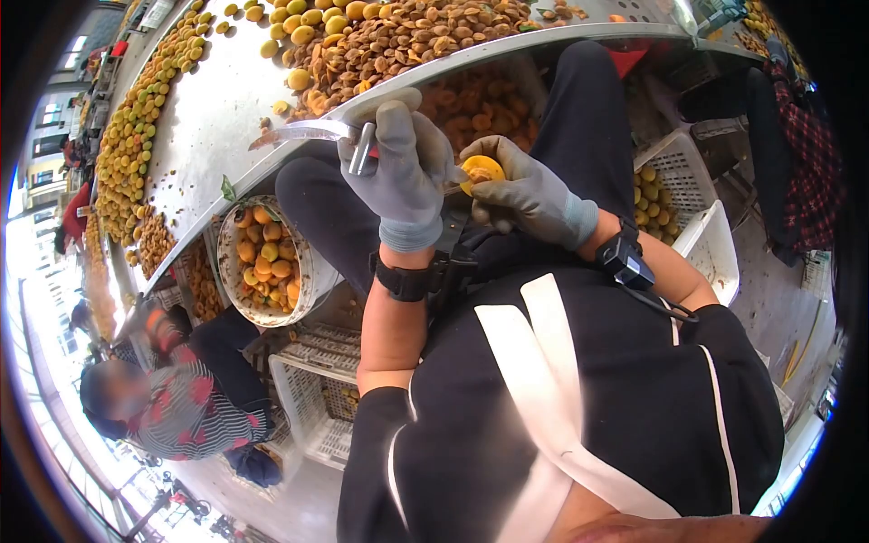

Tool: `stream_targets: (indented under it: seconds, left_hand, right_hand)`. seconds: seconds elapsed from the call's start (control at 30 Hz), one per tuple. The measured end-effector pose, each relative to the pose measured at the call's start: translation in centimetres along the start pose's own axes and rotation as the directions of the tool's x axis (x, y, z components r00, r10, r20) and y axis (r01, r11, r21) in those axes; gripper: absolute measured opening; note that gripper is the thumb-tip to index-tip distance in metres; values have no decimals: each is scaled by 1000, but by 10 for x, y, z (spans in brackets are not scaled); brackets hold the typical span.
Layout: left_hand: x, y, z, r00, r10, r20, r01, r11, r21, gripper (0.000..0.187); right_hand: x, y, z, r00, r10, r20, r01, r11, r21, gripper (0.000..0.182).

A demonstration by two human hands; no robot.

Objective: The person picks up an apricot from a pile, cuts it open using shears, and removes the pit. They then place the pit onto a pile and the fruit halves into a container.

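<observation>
My left hand (394,167), in a grey work glove, is closed around a knife. The curved blade of the knife (312,130) points left, toward the table edge, and its metal handle shows between the fingers. My right hand (534,185), gloved as well, pinches an apricot (482,170) that is cut open, with orange flesh and a brownish middle facing up. The left fingertips are right at the apricot's left side. Both hands are above my lap, in front of the table. Below the table edge, between my knees, lie many orange apricot halves (493,109).
A metal table (213,122) bears a heap of brown pits (407,43) and rows of whole apricots (127,136). A white bucket (319,271) of apricots stands by my left knee. Plastic crates (674,163) are at right and lower left (290,398). Co-workers sit at left (204,407) and right (806,172).
</observation>
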State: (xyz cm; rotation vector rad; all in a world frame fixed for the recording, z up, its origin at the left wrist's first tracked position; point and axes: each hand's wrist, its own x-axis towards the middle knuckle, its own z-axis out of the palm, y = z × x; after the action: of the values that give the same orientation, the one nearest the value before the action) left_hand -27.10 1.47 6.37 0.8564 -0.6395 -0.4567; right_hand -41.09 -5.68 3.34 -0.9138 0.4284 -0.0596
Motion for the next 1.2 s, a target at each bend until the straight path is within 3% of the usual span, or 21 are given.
stream_targets:
  seconds: [0.27, 0.33, 0.47, 0.53, 0.57, 0.63, 0.77, 0.83, 0.9, 0.97, 1.03, 1.1, 1.13, 1.2]
  left_hand:
    - [0, 2, 3, 999, -32, 13, 33, 995, -91, 30]
    - [-1, 4, 4, 999, -49, 22, 51, 994, -99, 29]
    - [0, 5, 4, 999, 2, 43, 4, 991, -132, 28]
    - [2, 8, 2, 998, 16, 58, -7, 988, -152, 27]
    - [4, 9, 2, 990, 104, 92, -95, 991, -90, 28]
    - [6, 13, 3, 974, 188, 130, -186, 982, -31, 29]
    - [-1, 12, 1, 985, 148, 90, -150, 989, 17, 30]
    - [-3, 8, 1, 992, 120, 43, -122, 992, 44, 30]
    - [-4, 9, 1, 992, 73, 102, -56, 985, -161, 25]
    - [-6, 10, 3, 996, 54, 75, -43, 990, -136, 26]
    - [-8, 10, 4, 998, 36, 47, -30, 994, -108, 26]
    - [-9, 6, 3, 986, 38, 162, -43, 999, 27, 23]
    - [-10, 5, 2, 984, 14, 175, -14, 1000, 3, 20]
    - [-8, 3, 0, 985, -1, 170, -7, 999, 43, 20]
  right_hand:
    - [-2, 2, 8, 999, -38, 30, 39, 998, -47, 30]
    - [-1, 0, 11, 994, -111, -1, 111, 994, 15, 30]
    - [-3, -8, 16, 996, -79, 29, 78, 995, 59, 31]
    - [-1, -13, 26, 996, -77, -48, 85, 975, 207, 33]
    - [0, -10, 23, 996, -77, -48, 85, 975, 207, 33]
    - [4, -2, 13, 997, -59, -49, 58, 998, -8, 37]
    - [-1, -4, 18, 996, -16, -84, 13, 999, -36, 38]
    - [-4, -7, 19, 998, -55, -15, 54, 998, -30, 38]
    - [-5, -3, 17, 998, -56, -15, 55, 997, -50, 37]
    - [-3, 4, 15, 999, -52, -10, 51, 996, -71, 37]
    - [-1, 10, 16, 960, -278, 22, 278, 944, -176, 38]
    - [-5, 2, 16, 980, -199, 17, 199, 966, -164, 38]
    - [-7, -1, 16, 993, -118, 10, 118, 981, -152, 39]
    - [-8, 0, 16, 993, -114, 9, 114, 983, -142, 39]
